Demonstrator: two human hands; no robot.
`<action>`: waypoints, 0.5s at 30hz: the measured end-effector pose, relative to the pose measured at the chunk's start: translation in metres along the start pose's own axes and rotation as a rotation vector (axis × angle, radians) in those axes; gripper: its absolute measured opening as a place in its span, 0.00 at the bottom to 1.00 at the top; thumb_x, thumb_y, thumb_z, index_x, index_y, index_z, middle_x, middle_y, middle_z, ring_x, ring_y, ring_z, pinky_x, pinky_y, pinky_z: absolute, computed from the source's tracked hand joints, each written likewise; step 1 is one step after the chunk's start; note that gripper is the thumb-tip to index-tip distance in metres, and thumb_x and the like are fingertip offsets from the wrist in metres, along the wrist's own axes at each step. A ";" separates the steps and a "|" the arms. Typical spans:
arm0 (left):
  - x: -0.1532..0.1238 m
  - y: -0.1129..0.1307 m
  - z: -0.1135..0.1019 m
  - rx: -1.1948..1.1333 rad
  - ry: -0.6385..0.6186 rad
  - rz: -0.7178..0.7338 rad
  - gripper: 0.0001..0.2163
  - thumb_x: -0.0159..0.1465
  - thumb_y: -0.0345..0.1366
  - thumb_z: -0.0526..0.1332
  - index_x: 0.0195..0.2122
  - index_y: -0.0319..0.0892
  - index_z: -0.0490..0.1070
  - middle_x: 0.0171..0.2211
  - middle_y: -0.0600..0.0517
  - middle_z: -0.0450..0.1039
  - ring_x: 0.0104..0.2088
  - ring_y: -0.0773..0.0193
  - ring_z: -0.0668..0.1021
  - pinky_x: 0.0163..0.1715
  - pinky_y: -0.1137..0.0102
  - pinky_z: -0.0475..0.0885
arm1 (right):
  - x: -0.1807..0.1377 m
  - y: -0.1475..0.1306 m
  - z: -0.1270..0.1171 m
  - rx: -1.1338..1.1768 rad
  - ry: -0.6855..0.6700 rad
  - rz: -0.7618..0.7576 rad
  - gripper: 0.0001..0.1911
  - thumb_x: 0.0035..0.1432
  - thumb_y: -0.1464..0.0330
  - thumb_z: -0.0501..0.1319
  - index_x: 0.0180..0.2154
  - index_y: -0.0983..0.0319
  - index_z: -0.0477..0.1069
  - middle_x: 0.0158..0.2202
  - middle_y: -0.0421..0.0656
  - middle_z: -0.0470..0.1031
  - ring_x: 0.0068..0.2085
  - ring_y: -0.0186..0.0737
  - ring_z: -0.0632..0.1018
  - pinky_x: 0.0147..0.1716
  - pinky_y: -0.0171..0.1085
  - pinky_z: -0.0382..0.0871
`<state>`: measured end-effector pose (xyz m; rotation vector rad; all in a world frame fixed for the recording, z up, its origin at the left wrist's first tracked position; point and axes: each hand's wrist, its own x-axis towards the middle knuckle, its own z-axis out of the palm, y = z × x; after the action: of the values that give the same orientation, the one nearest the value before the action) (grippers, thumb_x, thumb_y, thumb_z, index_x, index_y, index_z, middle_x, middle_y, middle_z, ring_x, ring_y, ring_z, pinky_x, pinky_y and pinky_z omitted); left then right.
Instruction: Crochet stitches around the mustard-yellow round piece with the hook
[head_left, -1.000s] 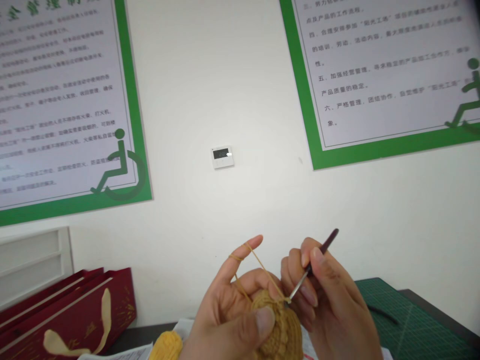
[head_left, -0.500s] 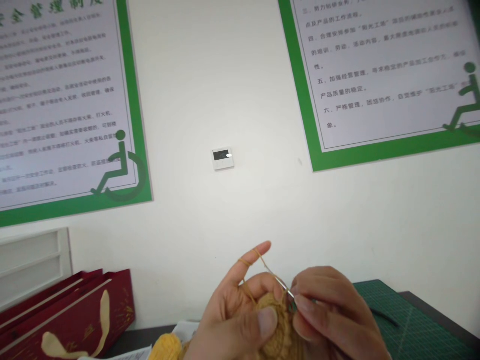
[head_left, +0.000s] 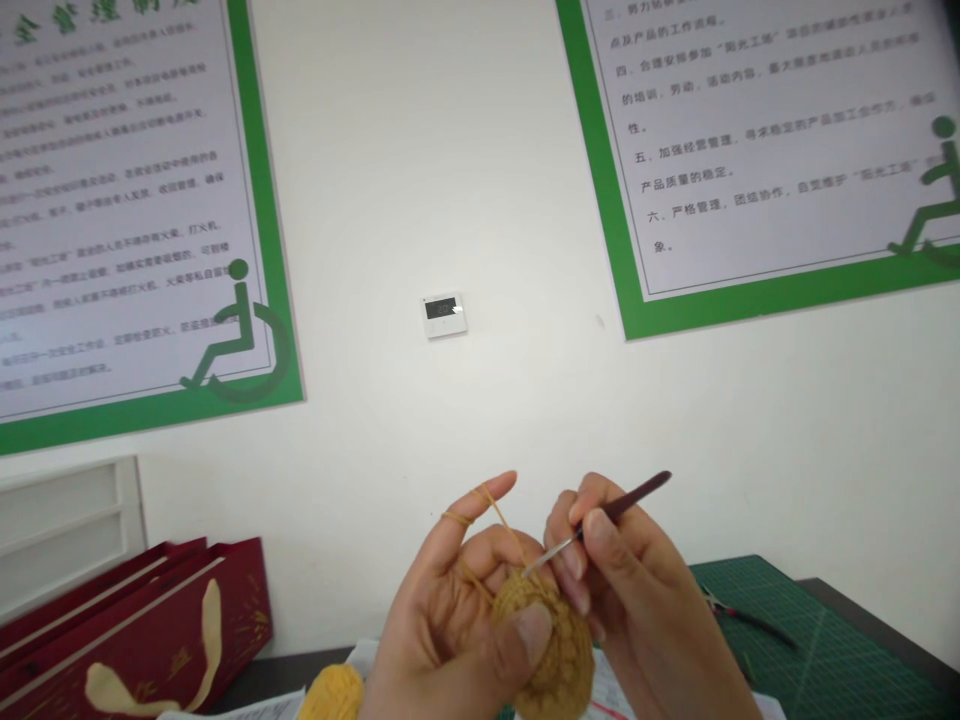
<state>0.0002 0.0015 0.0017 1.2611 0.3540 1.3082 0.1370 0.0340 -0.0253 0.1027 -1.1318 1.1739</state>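
My left hand (head_left: 457, 610) pinches a round, mustard-brown crochet piece (head_left: 559, 660) between its thumb and fingers. Its index finger is raised, with a strand of yarn (head_left: 501, 518) looped round it and running down to the piece's top edge. In my right hand (head_left: 622, 560) is a crochet hook (head_left: 634, 495) with a dark red handle and a metal shaft. The handle points up to the right, and the hook's tip meets the top edge of the crochet piece by the yarn. My left thumb covers part of the stitches.
A yellow yarn ball (head_left: 332, 692) lies left of my hands on papers. Dark red gift bags (head_left: 150, 630) stand further left. A green cutting mat (head_left: 832, 630) on the right bears a dark-handled tool (head_left: 757, 622). Behind is a white wall with posters and a thermostat (head_left: 444, 315).
My right hand has turned, so the hook's handle now points up to the right instead of being hidden. The crochet piece shows more of its round face, and my left hand shifted slightly left.
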 end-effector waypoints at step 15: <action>0.000 0.001 -0.001 0.062 0.015 0.000 0.27 0.54 0.31 0.76 0.55 0.52 0.78 0.34 0.52 0.77 0.29 0.67 0.75 0.29 0.74 0.70 | -0.005 -0.003 -0.005 -0.226 0.028 -0.192 0.09 0.71 0.57 0.58 0.40 0.52 0.71 0.34 0.36 0.78 0.37 0.34 0.76 0.41 0.35 0.70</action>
<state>-0.0007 0.0019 0.0020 1.3036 0.4081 1.3160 0.1428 0.0321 -0.0296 0.0206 -1.1952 0.8694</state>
